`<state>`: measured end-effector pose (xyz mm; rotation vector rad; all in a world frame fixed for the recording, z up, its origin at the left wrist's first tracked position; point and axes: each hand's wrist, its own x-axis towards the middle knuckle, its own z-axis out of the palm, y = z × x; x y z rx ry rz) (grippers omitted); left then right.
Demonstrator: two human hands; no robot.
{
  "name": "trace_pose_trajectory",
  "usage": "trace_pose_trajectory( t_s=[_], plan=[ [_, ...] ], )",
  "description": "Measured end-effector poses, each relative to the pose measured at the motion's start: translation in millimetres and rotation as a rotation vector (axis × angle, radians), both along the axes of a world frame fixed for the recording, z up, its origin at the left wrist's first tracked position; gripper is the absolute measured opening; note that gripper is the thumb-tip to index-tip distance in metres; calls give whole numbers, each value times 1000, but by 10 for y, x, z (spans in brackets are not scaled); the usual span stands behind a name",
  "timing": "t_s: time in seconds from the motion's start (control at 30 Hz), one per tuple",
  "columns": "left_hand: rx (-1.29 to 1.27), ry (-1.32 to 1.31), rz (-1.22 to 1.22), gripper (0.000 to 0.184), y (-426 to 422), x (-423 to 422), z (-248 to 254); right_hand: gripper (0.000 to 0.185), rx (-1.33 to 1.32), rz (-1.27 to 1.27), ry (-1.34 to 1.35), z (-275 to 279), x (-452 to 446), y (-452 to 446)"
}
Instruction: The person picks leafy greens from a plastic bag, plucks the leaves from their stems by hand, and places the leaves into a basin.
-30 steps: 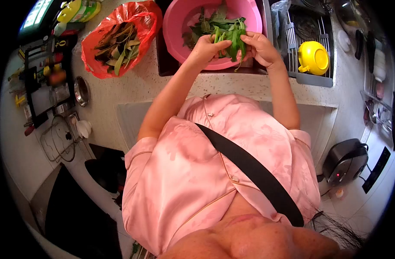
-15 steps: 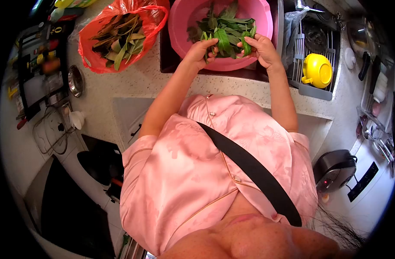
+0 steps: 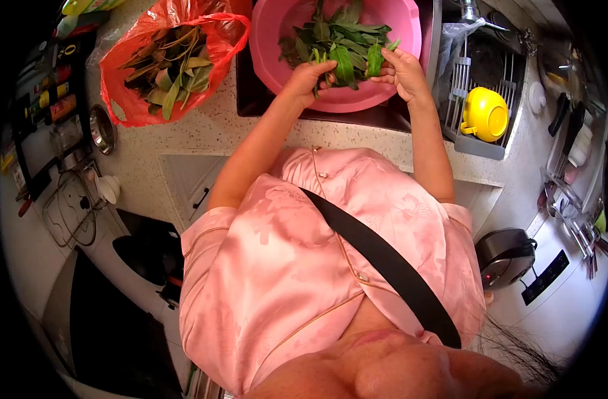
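A heap of green leaves [image 3: 347,41] lies in the pink basin [image 3: 269,46], which rests in the dark sink [image 3: 247,100]. Over the basin's near side, my left hand [image 3: 312,78] is closed on leafy greens at the left of the heap. My right hand [image 3: 404,72] pinches a bright green leaf [image 3: 375,61] between thumb and fingers, a little to the right. The stems inside both hands are mostly hidden by the fingers.
A red plastic bag [image 3: 118,100] with wilted leaves and stalks stands left of the sink. On the right, a yellow cup [image 3: 487,113] sits in a drying rack [image 3: 458,86]. A metal bowl [image 3: 102,130] and a black cooker [image 3: 506,256] are farther out.
My right hand has shifted slightly, and the leaf at its fingertips sits more upright and nearer the heap. My left hand keeps its hold. The whole view has tilted a little.
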<state>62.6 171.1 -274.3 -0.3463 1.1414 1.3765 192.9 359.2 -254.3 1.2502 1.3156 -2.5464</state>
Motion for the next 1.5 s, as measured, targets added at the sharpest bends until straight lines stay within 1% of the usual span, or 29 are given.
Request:
trace_pose_trajectory(
  t_s=[0.27, 0.37, 0.43, 0.47, 0.53, 0.67, 0.73, 0.77, 0.83, 0.87, 0.93, 0.97, 1.0, 1.07, 1.1, 1.17, 1.2, 1.3, 1.37, 1.4, 1.43, 1.47, 1.5],
  plan=[
    [19, -3, -14, 17, -10, 5, -68, 25, -12, -21, 23, -105, -46, 15],
    [-16, 2, -12, 16, -20, 11, -53, 29, -60, -81, 34, -142, -42, 35],
    [-3, -3, -3, 14, -41, 19, -72, 32, -170, -204, 51, -219, -40, 64],
    [-3, -4, -3, 14, -51, 25, -82, 32, -169, -205, 50, -247, -26, 75],
    [11, -23, 4, 13, -59, 34, -78, 34, -246, -258, 125, -294, 1, 95],
    [-27, 2, -22, 15, -70, 53, 26, 33, -307, -287, 118, -339, 0, 106],
    [-44, 19, -20, 15, -78, 62, 56, 36, -255, -109, 225, -289, -22, 76],
    [-44, 22, -19, 15, -87, 69, 69, 36, -255, -108, 227, -266, -33, 23],
    [-36, 20, -20, 15, -102, 88, 98, 44, 587, 214, -122, -103, -98, -139],
    [-35, 23, -24, 15, -115, 109, 107, 44, 587, 209, -120, -141, -72, -161],
    [-34, 22, -21, 15, -143, 161, 112, 45, 1047, 385, -201, -269, -5, -234],
    [-33, 29, -25, 15, -151, 180, 120, 39, 981, 400, -119, -300, 33, -289],
    [-28, 26, -41, 14, -169, 211, 128, 36, 617, 445, -54, -293, 65, -351],
    [-27, 24, -68, 14, -201, 292, 181, 29, 547, 536, -14, -158, 135, -516],
    [-61, 46, -93, 15, -205, 338, 219, 29, 548, 524, -13, -119, 177, -572],
    [-90, 75, -133, 16, -196, 404, 291, 20, 359, 402, -13, -61, 268, -622],
    [-75, 77, -162, 13, -201, 424, 331, 20, 362, 386, -13, -14, 325, -603],
    [-38, 85, -251, 15, -199, 457, 411, 15, 476, 180, -60, 278, 548, -339],
    [-68, 124, -228, 22, -219, 466, 408, 13, 622, -117, -8, 484, 787, -18],
    [-62, 127, -265, 22, -230, 470, 424, 11, 662, -259, -8, 554, 923, 166],
    [-50, 131, -223, 21, -235, 475, 449, 12, 731, -426, 83, 567, 1065, 344],
    [-34, 135, -186, 19, -219, 477, 469, 12, 767, -530, 61, 597, 1212, 520],
    [-22, 140, -239, 19, -202, 493, 479, 12, 795, -606, 90, 649, 1328, 647]
  ],
)
